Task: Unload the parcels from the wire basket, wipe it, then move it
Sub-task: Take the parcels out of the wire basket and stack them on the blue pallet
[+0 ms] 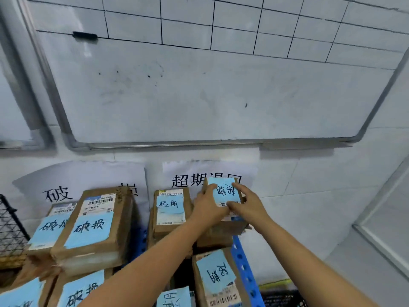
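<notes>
The fingers (213, 187) of the left hand (208, 207) curl over the far left edge of a brown parcel (224, 191) with a blue note, while the right hand (247, 204) clasps the same parcel from its near right side, thumb pressed across the lower face; both hands are closed on it together. The parcel sits atop a short stack at the far right of the piles, against the wall below a printed paper sign (199, 173), so it appears to be in the act of being set down, or squared up, on that stack. Just left of it stands another stack of parcels (170, 209) with the same note, and further left a group with a different note (90, 227). The wire basket (10, 227) shows only as a black mesh corner at the far left edge, well apart from the hands; whether anything remains inside cannot be told. The step in hand looks like unloading. Next, the hands would need to let go and reach left to the basket.
</notes>
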